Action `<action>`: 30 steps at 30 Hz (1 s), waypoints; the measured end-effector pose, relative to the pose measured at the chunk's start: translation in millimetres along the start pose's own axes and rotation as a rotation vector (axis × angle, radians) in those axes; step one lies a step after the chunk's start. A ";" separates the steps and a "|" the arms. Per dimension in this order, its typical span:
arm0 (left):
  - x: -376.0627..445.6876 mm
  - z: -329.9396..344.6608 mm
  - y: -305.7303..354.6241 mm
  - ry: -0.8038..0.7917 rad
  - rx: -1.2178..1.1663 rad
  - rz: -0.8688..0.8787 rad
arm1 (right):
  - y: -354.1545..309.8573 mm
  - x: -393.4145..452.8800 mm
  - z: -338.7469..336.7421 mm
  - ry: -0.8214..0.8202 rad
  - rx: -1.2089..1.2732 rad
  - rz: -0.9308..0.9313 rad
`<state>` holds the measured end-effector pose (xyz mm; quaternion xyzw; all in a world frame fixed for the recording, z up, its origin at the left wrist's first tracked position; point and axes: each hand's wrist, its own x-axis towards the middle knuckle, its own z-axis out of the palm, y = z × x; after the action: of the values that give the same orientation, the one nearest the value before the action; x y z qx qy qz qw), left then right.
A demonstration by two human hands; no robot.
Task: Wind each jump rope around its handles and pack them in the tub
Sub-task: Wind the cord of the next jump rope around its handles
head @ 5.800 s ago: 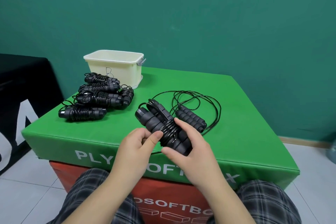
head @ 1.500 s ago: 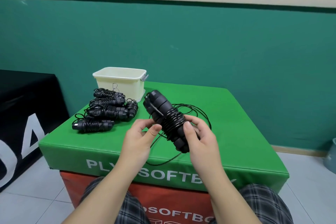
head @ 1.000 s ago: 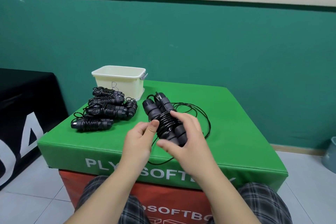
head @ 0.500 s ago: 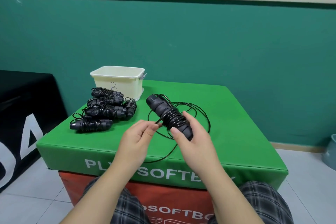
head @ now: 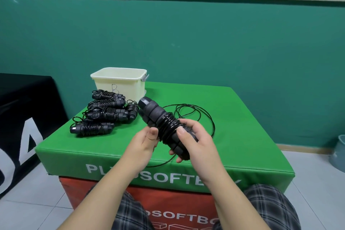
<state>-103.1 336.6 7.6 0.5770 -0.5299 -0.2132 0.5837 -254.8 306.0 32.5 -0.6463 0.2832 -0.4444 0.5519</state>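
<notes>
right hand (head: 196, 143) closed around the lower end of the paired black handles (head: 160, 121), thumb lying across the front, fingers curled behind. handles held side by side, tilted, upper end pointing up and away to the left, lifted clear of the box top. black cord coils (head: 168, 127) sit wound tight around the handles' middle, just above the right thumb.

left hand (head: 144, 140) just left of the grip, fingers bent in a narrow pinch at the wound section, thumb tip touching the coils. whether it actually pinches the cord: cannot tell, the contact point is hidden by the thumb.

loose cord (head: 196, 115) not yet wound: it trails from the bundle, lies in overlapping loops on the green box top (head: 242, 136) behind and right of the grip, and one strand runs under both hands toward the front edge.

left of the grip and farther back, five wound jump ropes (head: 104, 115) lie in a close pile on the same surface, touching one another. behind that pile, touching or nearly so, stands the cream tub (head: 121, 84), upright, with a handwritten mark on its near wall; its inside is not visible from here.

green box sits on a red box (head: 168, 203). plaid-clad knees (head: 261, 209) below the forearms. teal wall (head: 186, 39) behind.
</notes>
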 end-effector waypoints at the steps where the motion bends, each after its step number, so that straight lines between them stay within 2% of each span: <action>1: -1.1 0.4 3.0 0.008 -0.052 -0.045 | -0.3 0.2 -0.3 -0.013 0.023 0.005; 5: -1.3 0.1 8.6 0.090 -0.250 -0.113 | -2.1 0.4 0.3 -0.023 0.019 -0.005; 10: -5.4 2.3 13.0 0.183 -0.150 -0.031 | 4.4 3.0 -0.1 0.064 -0.310 -0.192; 12: -5.2 3.6 11.4 0.204 -0.080 -0.002 | 6.0 5.2 0.6 0.036 -0.418 -0.283; 14: -5.6 5.3 12.3 0.232 -0.033 -0.027 | 6.8 5.6 0.6 -0.028 -0.451 -0.284; 18: -7.7 7.1 12.9 0.202 -0.002 -0.110 | 9.2 6.4 -4.7 -0.092 -0.658 -0.265; 23: -8.5 8.2 4.9 0.126 0.090 -0.113 | 5.7 7.8 -8.5 -0.007 -1.002 -0.255; 26: -11.6 11.1 7.3 0.063 0.156 -0.042 | 8.1 10.5 -13.7 0.066 -0.980 -0.214; 30: -9.9 7.3 -0.2 0.026 0.160 0.079 | 6.0 10.9 -18.1 0.099 -0.759 -0.160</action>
<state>-112.8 341.9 2.1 0.6031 -0.5600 -0.1397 0.5506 -265.2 286.9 29.5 -0.8022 0.4025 -0.3803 0.2231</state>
